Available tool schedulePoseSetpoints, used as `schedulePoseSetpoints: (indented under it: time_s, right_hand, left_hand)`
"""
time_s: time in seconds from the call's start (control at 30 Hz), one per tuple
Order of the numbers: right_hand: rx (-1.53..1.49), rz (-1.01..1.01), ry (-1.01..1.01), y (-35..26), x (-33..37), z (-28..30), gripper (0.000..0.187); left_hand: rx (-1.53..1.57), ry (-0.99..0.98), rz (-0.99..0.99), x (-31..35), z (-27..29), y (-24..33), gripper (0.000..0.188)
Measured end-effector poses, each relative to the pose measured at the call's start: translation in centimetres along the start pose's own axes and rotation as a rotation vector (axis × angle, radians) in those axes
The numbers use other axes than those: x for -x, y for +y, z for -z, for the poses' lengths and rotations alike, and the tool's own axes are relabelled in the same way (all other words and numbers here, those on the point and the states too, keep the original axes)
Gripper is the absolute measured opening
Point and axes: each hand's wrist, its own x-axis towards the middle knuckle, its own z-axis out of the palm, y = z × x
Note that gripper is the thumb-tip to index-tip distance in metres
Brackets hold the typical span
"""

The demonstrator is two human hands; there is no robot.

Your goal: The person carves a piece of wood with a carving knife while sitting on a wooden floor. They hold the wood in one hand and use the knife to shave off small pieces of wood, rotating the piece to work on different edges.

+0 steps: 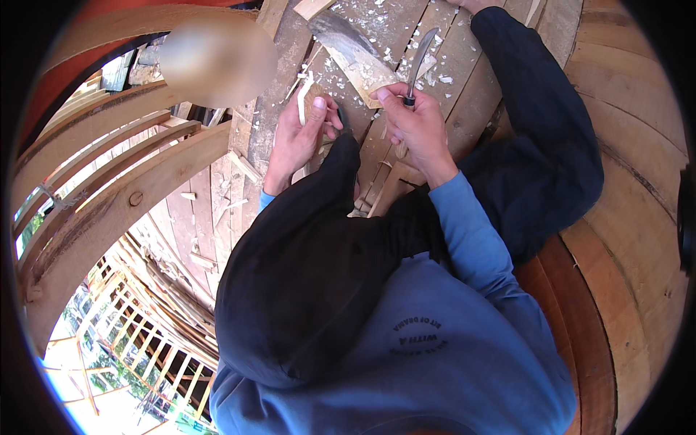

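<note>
Knife clamped in the fingers of the right hand, curved blade pointing far, dark collar at the grip. To the left, small wood piece pinched between thumb and fingers of the left hand, apart from the blade. Beyond both hands, wooden planks strewn with pale shavings (and a flat grey-and-tan piece, near end by the right fingers, contact impossible to tell). Farther right, curved boards; near side, black trousers

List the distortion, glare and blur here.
Head view: a black fisheye rim rounds the frame; daylight at lower left is blown out to white; a soft round blur covers one patch at upper left; the right hand and knife look reasonably sharp.
</note>
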Motion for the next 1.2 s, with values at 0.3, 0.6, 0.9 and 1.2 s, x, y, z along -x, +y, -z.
schedulePoseSetpoints:
  time_s: [0.3, 0.6, 0.9, 1.2]
  right_hand:
    - [-0.022, -0.093, -0.018, 0.2, 0.0, 0.7, 0.022]
    - [0.122, 0.061, -0.105, 0.8, 0.7, -0.7, 0.031]
    - [0.191, 0.029, -0.229, 1.4, 1.0, -0.6, 0.038]
    - [0.237, 0.118, -0.089, 2.2, 0.7, -0.9, 0.021]
  left_hand:
    - [-0.1, 0.189, -0.247, -0.6, 4.1, 12.1, 0.043]
    - [0.324, 0.092, -0.263, -5.6, 2.6, 14.7, 0.038]
    - [0.458, 0.078, -0.191, -9.4, 1.9, 13.0, 0.035]
    - [0.237, 0.21, -0.359, -9.6, 1.2, 13.5, 0.028]
